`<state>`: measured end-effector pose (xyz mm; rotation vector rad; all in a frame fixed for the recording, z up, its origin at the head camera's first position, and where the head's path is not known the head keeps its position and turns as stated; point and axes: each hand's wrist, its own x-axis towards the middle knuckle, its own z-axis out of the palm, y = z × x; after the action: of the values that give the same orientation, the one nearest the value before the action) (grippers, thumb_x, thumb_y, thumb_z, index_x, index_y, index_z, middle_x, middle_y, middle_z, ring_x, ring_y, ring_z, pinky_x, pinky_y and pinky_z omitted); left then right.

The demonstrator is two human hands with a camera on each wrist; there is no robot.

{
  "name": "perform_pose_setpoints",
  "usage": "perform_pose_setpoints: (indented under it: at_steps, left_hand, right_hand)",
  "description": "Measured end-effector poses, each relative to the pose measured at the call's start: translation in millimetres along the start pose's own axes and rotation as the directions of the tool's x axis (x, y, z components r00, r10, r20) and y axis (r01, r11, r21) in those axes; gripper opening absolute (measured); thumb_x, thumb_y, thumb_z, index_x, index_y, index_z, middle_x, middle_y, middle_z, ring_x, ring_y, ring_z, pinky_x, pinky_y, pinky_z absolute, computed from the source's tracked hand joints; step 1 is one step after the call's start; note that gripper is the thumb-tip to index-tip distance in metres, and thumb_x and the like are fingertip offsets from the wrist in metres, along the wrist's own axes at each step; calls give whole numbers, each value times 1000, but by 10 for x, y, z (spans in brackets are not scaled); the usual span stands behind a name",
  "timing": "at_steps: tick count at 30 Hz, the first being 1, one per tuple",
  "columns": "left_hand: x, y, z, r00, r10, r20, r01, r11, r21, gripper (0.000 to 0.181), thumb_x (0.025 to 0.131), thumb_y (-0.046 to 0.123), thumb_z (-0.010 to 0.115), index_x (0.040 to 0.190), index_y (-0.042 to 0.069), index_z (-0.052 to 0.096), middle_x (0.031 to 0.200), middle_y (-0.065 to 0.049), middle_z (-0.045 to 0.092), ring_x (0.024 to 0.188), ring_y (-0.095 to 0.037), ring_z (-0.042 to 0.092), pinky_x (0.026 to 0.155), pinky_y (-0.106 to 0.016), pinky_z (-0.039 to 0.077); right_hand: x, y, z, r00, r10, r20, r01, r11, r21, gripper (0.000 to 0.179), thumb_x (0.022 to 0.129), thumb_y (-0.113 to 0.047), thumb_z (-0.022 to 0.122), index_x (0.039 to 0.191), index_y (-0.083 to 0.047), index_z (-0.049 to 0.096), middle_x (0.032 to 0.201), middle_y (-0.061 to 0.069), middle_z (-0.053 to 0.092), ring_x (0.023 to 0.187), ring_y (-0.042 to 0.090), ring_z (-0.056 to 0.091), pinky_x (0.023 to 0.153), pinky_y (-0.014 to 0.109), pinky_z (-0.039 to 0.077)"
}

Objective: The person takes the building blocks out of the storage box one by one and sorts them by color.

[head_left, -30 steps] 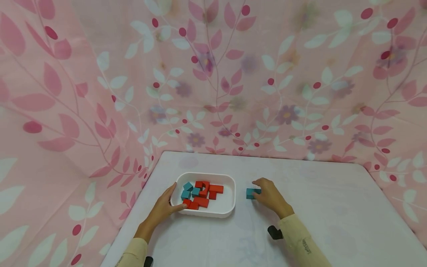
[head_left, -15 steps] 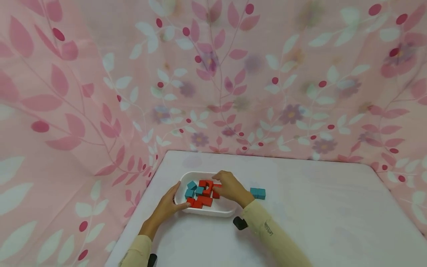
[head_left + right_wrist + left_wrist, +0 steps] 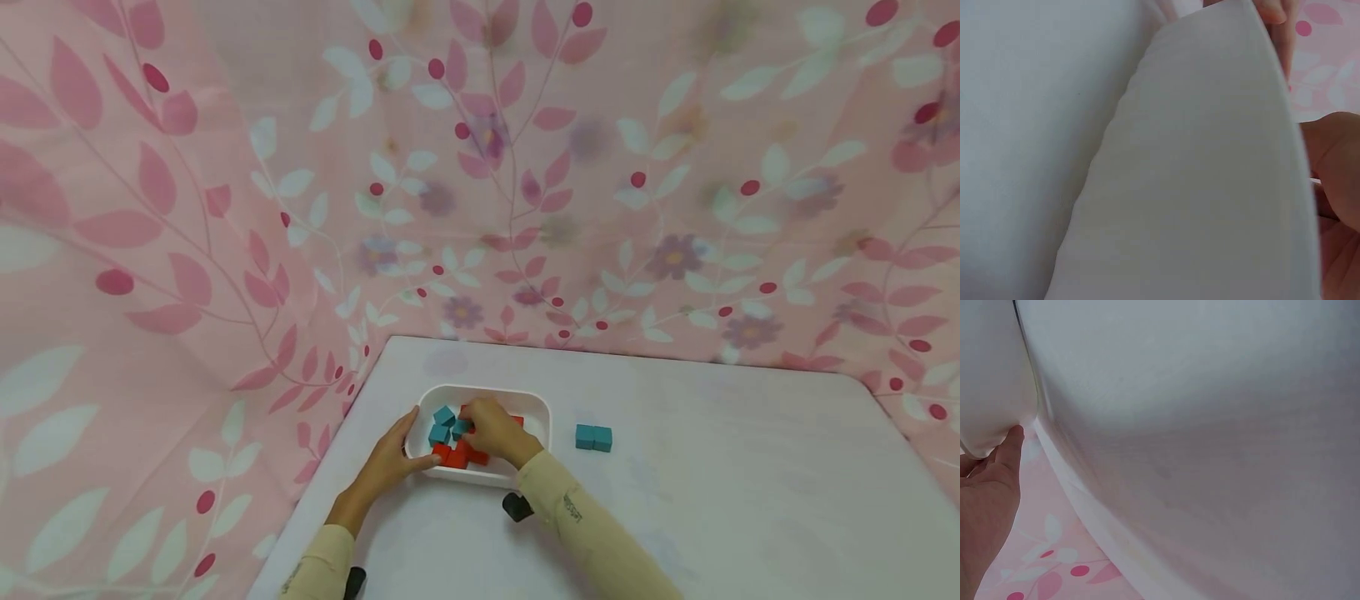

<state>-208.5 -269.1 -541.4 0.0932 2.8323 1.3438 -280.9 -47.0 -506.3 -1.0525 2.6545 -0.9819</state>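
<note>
A white tray (image 3: pixel 534 410) stands on the white bench (image 3: pixel 720 483), closer to the left edge than to the right and towards the back left corner, its long sides running roughly along the back edge. The left hand (image 3: pixel 386 458) holds the tray's left end in a wide grip, thumb over the rim on the side away from the back edge, fingers along the end wall. The right hand (image 3: pixel 495 429) reaches over the rim into the tray with its fingers bent down among the blocks; the head view does not show whether they grip one, and in the right wrist view the tray wall hides the fingertips. In the tray, three blue blocks (image 3: pixel 439 435) sit close together near the left end, one of them right by the right hand's fingers. Red blocks (image 3: pixel 457 457) lie in front of that hand, and parts of others show behind it. Outside the tray, between it and the bench's right edge, two blue cubes (image 3: pixel 594 438) stand side by side, touching. Both forearms wear pale yellow sleeves (image 3: pixel 596 529), and a pink leaf-patterned cloth (image 3: pixel 600 250) hangs beyond the back edge.
</note>
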Motion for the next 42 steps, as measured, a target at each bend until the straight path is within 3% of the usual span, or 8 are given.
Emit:
perform_pose_setpoints:
  at_steps: [9,22,29,36,42]
  left_hand:
    - [8,46,38,1000,10,-4,-10,1000,-3,104,73,42,85,155,15,27,155,-10,35,142,-34,30,106,-50,38]
    - [12,87,90,1000,16,3,-16,1000,7,103,73,37,85,155,14,27,154,-11,35,142,-35,30,105,-50,39]
    - [5,63,67,1000,-5,-5,5,1000,9,103,73,38,85,155,15,27,154,-10,35,142,-34,30,106,-50,38]
    - [-10,41,55,1000,-28,-4,28,1000,1,103,74,39,85,156,16,25,156,-10,33,143,-36,28,104,-52,40]
    - [-15,18,27,999,-54,-7,54,999,-5,106,72,42,85,156,20,24,157,-7,32,143,-35,26,103,-50,41]
  right_hand:
    - [21,33,21,998,66,3,-66,998,0,18,85,-12,77,101,-6,75,68,-6,56,69,12,53,63,18,49]
    - [-21,68,14,995,99,-31,-99,995,-5,23,84,-12,77,106,-5,75,81,0,62,76,14,52,68,20,49]
    - [-88,50,-167,998,42,-45,-39,997,62,27,84,-11,77,109,-3,74,86,4,68,73,14,55,65,20,52]
    - [-245,42,-454,996,29,-87,-24,998,61,31,85,-11,75,114,-2,72,102,7,71,88,23,61,82,29,55]
    - [-441,129,-703,993,35,-111,-27,997,67,30,85,-13,76,112,0,72,103,10,71,91,27,65,82,34,57]
